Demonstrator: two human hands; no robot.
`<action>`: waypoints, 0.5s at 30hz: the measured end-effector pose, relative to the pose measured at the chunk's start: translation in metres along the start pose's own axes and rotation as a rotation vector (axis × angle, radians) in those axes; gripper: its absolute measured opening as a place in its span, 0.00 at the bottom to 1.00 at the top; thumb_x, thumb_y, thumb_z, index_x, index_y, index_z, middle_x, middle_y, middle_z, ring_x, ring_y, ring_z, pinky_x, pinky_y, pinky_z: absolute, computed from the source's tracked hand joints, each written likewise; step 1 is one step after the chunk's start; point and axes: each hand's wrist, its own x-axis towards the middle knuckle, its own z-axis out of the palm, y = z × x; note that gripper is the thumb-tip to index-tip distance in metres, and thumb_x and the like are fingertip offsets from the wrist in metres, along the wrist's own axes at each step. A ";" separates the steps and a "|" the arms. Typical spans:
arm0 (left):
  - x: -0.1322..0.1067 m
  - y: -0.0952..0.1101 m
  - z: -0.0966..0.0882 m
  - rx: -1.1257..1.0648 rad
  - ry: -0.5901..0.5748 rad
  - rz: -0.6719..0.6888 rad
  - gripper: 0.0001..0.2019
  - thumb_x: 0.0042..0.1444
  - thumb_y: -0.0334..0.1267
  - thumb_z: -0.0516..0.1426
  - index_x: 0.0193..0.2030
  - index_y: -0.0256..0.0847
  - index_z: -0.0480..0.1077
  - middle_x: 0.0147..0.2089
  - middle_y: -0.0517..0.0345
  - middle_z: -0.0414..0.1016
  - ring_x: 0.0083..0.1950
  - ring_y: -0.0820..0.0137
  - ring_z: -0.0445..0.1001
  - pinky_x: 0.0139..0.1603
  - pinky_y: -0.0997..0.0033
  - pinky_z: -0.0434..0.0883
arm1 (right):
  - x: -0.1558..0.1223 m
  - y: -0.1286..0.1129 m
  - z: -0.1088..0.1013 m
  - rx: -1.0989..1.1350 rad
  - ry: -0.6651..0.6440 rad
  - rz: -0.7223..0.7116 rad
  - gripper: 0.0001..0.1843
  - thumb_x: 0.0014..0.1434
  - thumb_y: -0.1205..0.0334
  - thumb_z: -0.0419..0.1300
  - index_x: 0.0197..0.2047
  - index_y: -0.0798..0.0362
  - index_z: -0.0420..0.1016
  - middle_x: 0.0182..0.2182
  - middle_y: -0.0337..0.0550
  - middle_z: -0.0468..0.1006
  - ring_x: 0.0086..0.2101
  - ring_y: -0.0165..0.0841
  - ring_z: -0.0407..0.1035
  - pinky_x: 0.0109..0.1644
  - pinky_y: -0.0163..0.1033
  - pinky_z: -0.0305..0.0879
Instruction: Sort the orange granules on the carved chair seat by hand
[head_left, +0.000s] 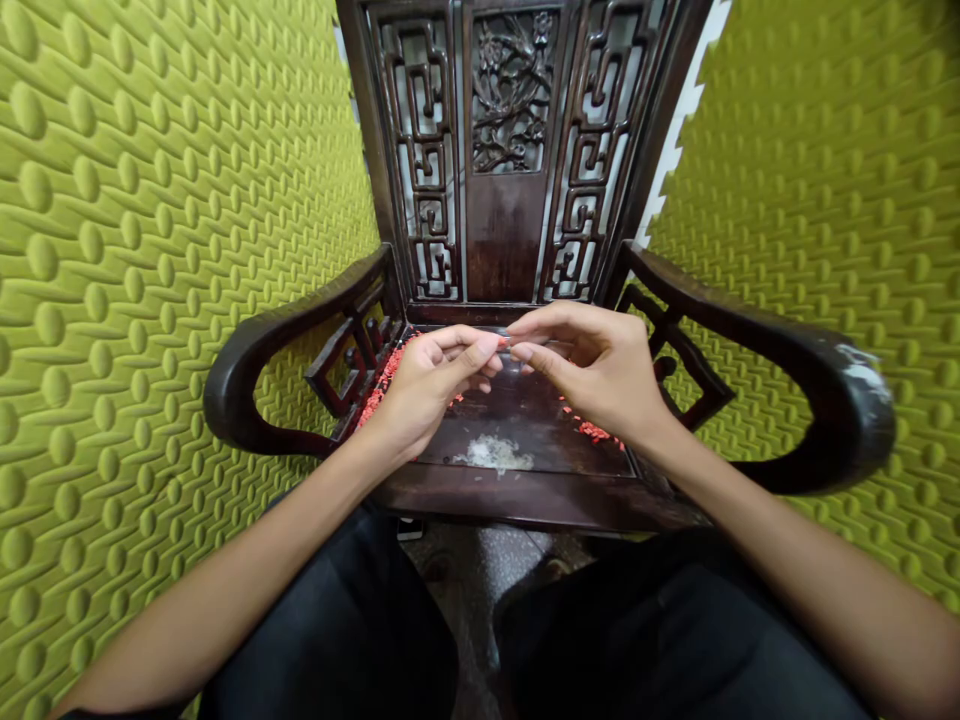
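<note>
My left hand (442, 375) is closed in a pinch, thumb against index finger, on a small red piece (503, 342) that sticks out at the fingertips. Facing it, my right hand (589, 360) has its thumb and fingers curled together at the piece's other end; whatever it grips there is too small to make out. Both hands hover over the dark wooden chair seat (525, 410). Below them lies a small heap of whitish, translucent bits (495, 452). More red pieces (384, 380) are piled along the seat's left side, and a smaller red cluster (596, 432) lies at the right.
The chair's carved backrest (506, 230) rises behind the hands. Curved armrests stand at the left (232, 385) and right (855, 430). Green textured panels (150, 250) flank both sides. Dark-clothed legs (337, 610) are in front of the seat, above a speckled floor (514, 560).
</note>
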 end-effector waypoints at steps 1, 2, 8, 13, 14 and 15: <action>0.000 0.000 0.000 0.018 0.008 0.021 0.12 0.56 0.45 0.70 0.38 0.38 0.81 0.36 0.57 0.80 0.36 0.75 0.75 0.40 0.75 0.73 | 0.000 0.000 0.000 0.001 0.003 0.001 0.17 0.56 0.49 0.74 0.41 0.53 0.84 0.37 0.44 0.85 0.36 0.34 0.79 0.39 0.39 0.78; 0.000 0.001 0.000 0.039 0.011 0.040 0.12 0.56 0.45 0.70 0.38 0.38 0.81 0.36 0.57 0.80 0.36 0.75 0.76 0.40 0.75 0.73 | 0.000 0.000 0.001 -0.001 0.007 0.003 0.18 0.55 0.48 0.74 0.41 0.53 0.84 0.37 0.44 0.85 0.35 0.33 0.79 0.39 0.39 0.78; -0.001 0.003 0.002 0.222 0.031 0.142 0.12 0.58 0.47 0.68 0.37 0.38 0.81 0.37 0.54 0.82 0.36 0.72 0.76 0.40 0.73 0.73 | -0.001 -0.001 0.002 -0.016 0.034 -0.001 0.16 0.56 0.48 0.74 0.38 0.52 0.83 0.34 0.43 0.83 0.33 0.33 0.78 0.37 0.38 0.78; -0.002 0.005 0.002 0.327 0.040 0.211 0.14 0.58 0.49 0.68 0.36 0.38 0.81 0.36 0.54 0.82 0.37 0.70 0.78 0.42 0.71 0.74 | -0.002 -0.001 0.002 -0.016 0.022 -0.019 0.15 0.56 0.50 0.74 0.38 0.52 0.83 0.34 0.42 0.83 0.33 0.33 0.79 0.36 0.38 0.79; -0.002 0.005 0.002 0.338 0.047 0.220 0.15 0.57 0.50 0.68 0.36 0.38 0.81 0.36 0.53 0.82 0.37 0.69 0.78 0.42 0.70 0.74 | -0.002 -0.001 0.002 -0.022 0.020 -0.019 0.15 0.57 0.50 0.74 0.38 0.52 0.83 0.34 0.42 0.83 0.32 0.33 0.79 0.36 0.39 0.79; -0.002 0.006 0.003 0.346 0.051 0.229 0.16 0.57 0.51 0.68 0.35 0.38 0.80 0.36 0.53 0.82 0.37 0.69 0.78 0.42 0.70 0.74 | -0.002 -0.002 0.002 -0.027 0.020 -0.019 0.15 0.57 0.49 0.73 0.38 0.52 0.83 0.34 0.42 0.83 0.32 0.33 0.79 0.36 0.39 0.79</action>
